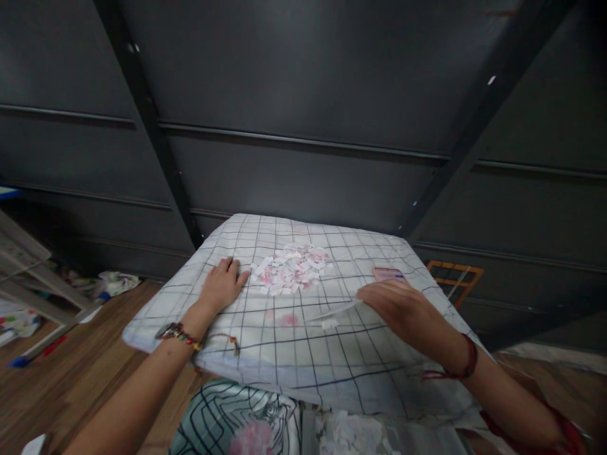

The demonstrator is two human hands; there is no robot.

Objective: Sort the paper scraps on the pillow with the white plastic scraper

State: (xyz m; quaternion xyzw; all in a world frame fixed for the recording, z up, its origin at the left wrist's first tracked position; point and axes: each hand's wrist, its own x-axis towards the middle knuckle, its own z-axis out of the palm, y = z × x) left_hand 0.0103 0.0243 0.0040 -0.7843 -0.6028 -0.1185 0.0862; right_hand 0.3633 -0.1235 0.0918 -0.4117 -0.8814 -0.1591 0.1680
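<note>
My left hand [225, 283] rests on the checked white cloth [379, 354], fingers apart and nothing in them. Its thumb is close to the left side of a loose pile of small white and pink pieces [289, 268], which look like paper or fabric. My right hand [386, 303], closed and slightly blurred, grips one end of a thin pale strip [334, 311]. The strip points left, low over the cloth, and its kind is unclear. Just below it lies a small white piece [329, 323]. Beyond my right hand sits a pink phone [389, 274], partly covered by it.
Dark panels [303, 177] rise behind the cloth-covered table. Below its front edge are a patterned green cloth [213, 411] with pink material [251, 439] and a container of white scraps [353, 436]. A metal frame [47, 278] stands left, an orange-brown frame [455, 278] right.
</note>
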